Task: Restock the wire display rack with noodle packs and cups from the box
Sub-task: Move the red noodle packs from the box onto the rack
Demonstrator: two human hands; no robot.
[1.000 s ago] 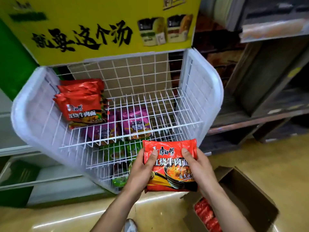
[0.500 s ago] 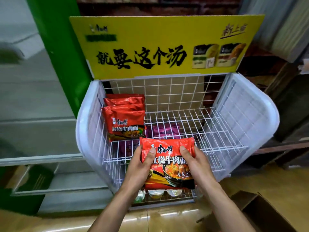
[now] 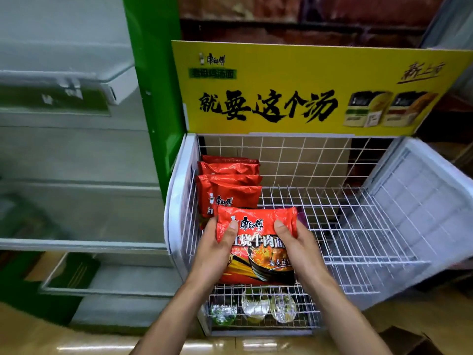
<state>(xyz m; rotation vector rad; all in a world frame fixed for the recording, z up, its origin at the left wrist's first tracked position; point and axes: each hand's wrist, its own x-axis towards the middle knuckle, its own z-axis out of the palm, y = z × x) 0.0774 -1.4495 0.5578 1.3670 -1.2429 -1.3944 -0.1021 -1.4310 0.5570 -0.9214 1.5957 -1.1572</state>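
Hands: left hand (image 3: 215,254) and right hand (image 3: 299,249) each grip an edge of the pack (image 3: 258,249), thumbs on top, keeping it label-up.
Pack: hovers over the front left of the rack (image 3: 358,226) top shelf, likely to extend the row.
Row: matching packs (image 3: 230,193) overlap behind it, faces forward.

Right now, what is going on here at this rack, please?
A person is restocking the rack. The left hand and the right hand grip one noodle pack by its sides, thumbs on its face. They hold it over the front of the top shelf, close to a row of red packs standing at the left. On a lower shelf sit cups.
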